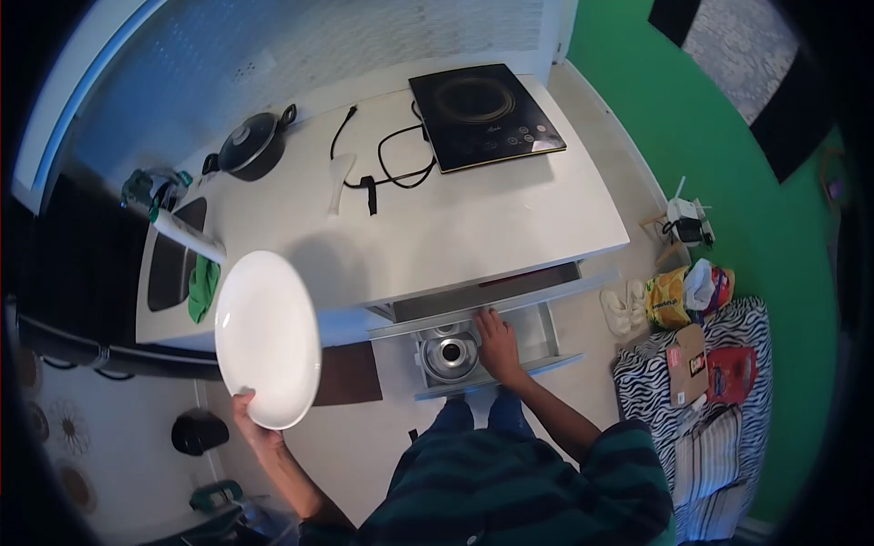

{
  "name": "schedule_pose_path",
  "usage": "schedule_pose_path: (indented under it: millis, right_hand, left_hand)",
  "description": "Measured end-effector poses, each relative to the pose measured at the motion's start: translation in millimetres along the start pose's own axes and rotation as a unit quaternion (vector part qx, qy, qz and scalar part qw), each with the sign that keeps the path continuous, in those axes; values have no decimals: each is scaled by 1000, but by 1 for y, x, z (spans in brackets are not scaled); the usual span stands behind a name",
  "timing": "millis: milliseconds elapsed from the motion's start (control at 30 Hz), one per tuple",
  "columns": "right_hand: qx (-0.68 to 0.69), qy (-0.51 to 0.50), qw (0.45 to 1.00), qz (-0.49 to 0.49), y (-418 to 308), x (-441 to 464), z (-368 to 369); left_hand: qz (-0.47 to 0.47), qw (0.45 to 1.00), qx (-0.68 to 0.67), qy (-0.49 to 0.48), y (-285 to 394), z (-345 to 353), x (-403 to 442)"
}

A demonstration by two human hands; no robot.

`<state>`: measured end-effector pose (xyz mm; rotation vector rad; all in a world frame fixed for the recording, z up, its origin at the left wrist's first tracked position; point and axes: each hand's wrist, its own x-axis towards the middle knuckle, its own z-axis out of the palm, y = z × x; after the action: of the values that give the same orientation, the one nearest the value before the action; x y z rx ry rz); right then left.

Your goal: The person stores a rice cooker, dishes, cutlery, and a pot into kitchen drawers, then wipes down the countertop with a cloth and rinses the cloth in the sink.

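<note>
A white oval plate (267,337) is raised at the left of the view, its face toward me. My left hand (259,429) is closed on its lower rim, and the plate hides part of the fingers. My right hand (497,346) reaches forward with its fingers stretched out, the tips touching the front of the upper drawer (428,318). Both this drawer and the lower drawer (544,335) are pulled out. In the lower one, beside my right hand, sits round silver metal cookware (451,355).
On the white countertop (473,227) are a black induction cooktop (487,114) with its cord, a lidded black pot (255,146) and a pale utensil (340,182). A green cloth (203,288) hangs by the sink (173,273). A zebra-patterned seat (642,382) stands at the right.
</note>
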<state>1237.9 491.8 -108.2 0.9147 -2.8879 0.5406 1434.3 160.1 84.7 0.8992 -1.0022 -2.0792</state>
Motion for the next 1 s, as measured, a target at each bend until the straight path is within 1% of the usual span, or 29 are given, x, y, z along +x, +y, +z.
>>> schedule_pose_path:
  millis: [33, 133, 167, 233, 267, 367, 433, 467, 567, 600, 700, 767, 833, 867, 900, 933, 967, 1000]
  right_hand:
    - [5, -11, 1000, -9, 2, -6, -6]
    - [102, -109, 988, -48, 17, -19, -34]
    - [66, -34, 994, -74, 25, -17, -44]
    - [-4, 110, 987, -117, 44, -14, -68]
    - [23, 73, 995, -60, 54, -12, -82]
    - [87, -42, 993, -63, 90, -25, -64]
    - [77, -26, 993, -80, 93, -33, -57]
    - [71, -16, 993, -91, 95, -34, -54]
    - [131, -30, 985, -110, 94, -50, -65]
    - [133, -15, 983, -127, 96, -58, -63]
    - [183, -133, 967, -117, 98, -80, -70]
    - [220, -224, 945, -89, 97, -90, -75]
    - [265, -317, 908, -62, 103, -94, -76]
    - [376, -482, 791, -12, 121, -79, -74]
    - [456, -480, 749, -1, 139, -78, -57]
    - [589, -477, 620, 203, 165, -85, -20]
    - [674, -409, 530, 314, 199, -91, 26]
    - [633, -317, 504, 494, 217, -82, 45]
  left_hand:
    - [-7, 1000, 7, 8, -9, 0, -6]
    - [-13, 999, 20, 36, -38, 5, -35]
    - [-12, 999, 24, 42, -48, 11, -43]
    - [-36, 996, 44, 62, -63, 30, -64]
    - [-56, 995, 52, 70, -73, 31, -71]
    - [-112, 988, 77, 77, -109, 17, -77]
    - [-130, 981, 107, 95, -124, 31, -84]
    - [-128, 981, 114, 95, -138, 26, -82]
    - [-167, 973, 137, 77, -153, 47, -89]
    - [-175, 975, 126, 53, -160, 48, -88]
    - [-194, 964, 174, 51, -172, 61, -88]
    - [-209, 951, 224, 40, -177, 64, -86]
    - [-228, 940, 253, 25, -186, 60, -84]
    - [-237, 937, 257, 13, -194, 51, -78]
    - [-247, 933, 262, 1, -200, 46, -73]
    - [-250, 926, 282, -6, -205, 48, -68]
    - [-252, 920, 299, -12, -213, 51, -65]
    - [-256, 914, 315, -16, -222, 53, -63]
